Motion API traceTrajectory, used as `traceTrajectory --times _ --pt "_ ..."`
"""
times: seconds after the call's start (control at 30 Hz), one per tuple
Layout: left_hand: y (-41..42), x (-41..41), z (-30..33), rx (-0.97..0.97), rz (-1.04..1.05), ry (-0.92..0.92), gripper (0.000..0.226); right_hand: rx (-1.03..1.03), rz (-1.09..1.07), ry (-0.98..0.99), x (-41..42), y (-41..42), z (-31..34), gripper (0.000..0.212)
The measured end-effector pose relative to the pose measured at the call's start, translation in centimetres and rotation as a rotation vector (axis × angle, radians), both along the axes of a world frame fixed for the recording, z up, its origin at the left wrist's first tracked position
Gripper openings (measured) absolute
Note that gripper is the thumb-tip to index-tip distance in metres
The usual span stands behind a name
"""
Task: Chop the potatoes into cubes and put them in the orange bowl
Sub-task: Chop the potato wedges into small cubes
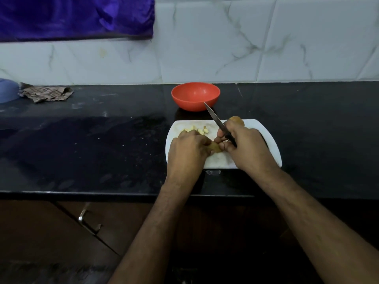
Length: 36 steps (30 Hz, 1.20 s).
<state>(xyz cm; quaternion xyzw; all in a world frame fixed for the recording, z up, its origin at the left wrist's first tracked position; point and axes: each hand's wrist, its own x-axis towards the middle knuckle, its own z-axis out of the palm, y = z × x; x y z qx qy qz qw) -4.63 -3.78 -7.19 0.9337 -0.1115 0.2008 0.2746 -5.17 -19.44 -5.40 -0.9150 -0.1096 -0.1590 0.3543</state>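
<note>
A white cutting board point(270, 152) lies on the black counter. On it my left hand point(187, 152) grips a brown potato piece point(215, 148). My right hand point(244, 147) holds a knife point(215, 118) by its dark handle, blade pointing up and away toward the bowl, and its fingertips touch the potato piece too. Several pale potato cubes point(198, 130) sit at the board's far left, partly hidden by my left hand. A whole potato point(237, 120) peeks out behind my right hand. The orange bowl point(195, 96) stands just behind the board; no cubes show in it.
A checked cloth point(46, 93) and a blue bowl point(7, 90) lie at the counter's far left. A purple cloth point(75, 17) hangs on the tiled wall. A cabinet handle point(88, 221) shows below the counter edge.
</note>
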Motion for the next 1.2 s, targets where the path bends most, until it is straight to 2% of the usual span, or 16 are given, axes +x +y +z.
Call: traceTrajectory --times 0.1,0.3,0.4,0.5,0.6,0.7,0.8,0.97,1.07,1.2 --pt "0.0 -0.2 -0.1 0.054 0.039 -0.064 0.015 0.007 -0.002 -0.003 0.2 0.1 0.0 0.032" --pt "1.0 -0.9 0.0 0.071 0.048 -0.074 0.012 -0.063 -0.025 -0.055 0.5 0.1 -0.1 0.028" --pt "2.2 -1.4 -0.2 0.100 0.074 -0.110 0.011 -0.052 -0.025 -0.081 -0.2 0.5 0.1 0.016" --pt "3.0 -1.5 -0.6 0.123 0.090 -0.132 0.013 0.000 0.047 0.085 -1.5 1.5 0.8 0.006" --pt "3.0 -1.1 -0.8 0.163 0.061 -0.099 0.015 -0.079 0.104 0.356 -3.1 2.4 1.7 0.020" --pt "3.0 -0.7 -0.7 0.140 0.044 -0.034 0.016 -0.224 0.051 0.484 -3.9 2.6 2.3 0.033" --pt "3.2 -0.7 -0.9 0.118 0.025 -0.001 0.022 -0.343 -0.020 0.457 -4.3 2.1 2.1 0.028" --pt "3.4 -1.1 -1.3 0.058 0.012 0.039 0.034 -0.437 0.020 0.455 -5.3 1.6 1.9 0.028" --pt "3.7 -1.0 -1.3 -0.038 -0.007 0.068 0.030 -0.419 -0.020 0.441 -5.3 1.7 2.1 0.023" --pt "3.6 -1.0 -1.1 -0.025 -0.028 0.126 0.028 -0.326 -0.036 0.482 -5.7 2.1 2.4 0.021"
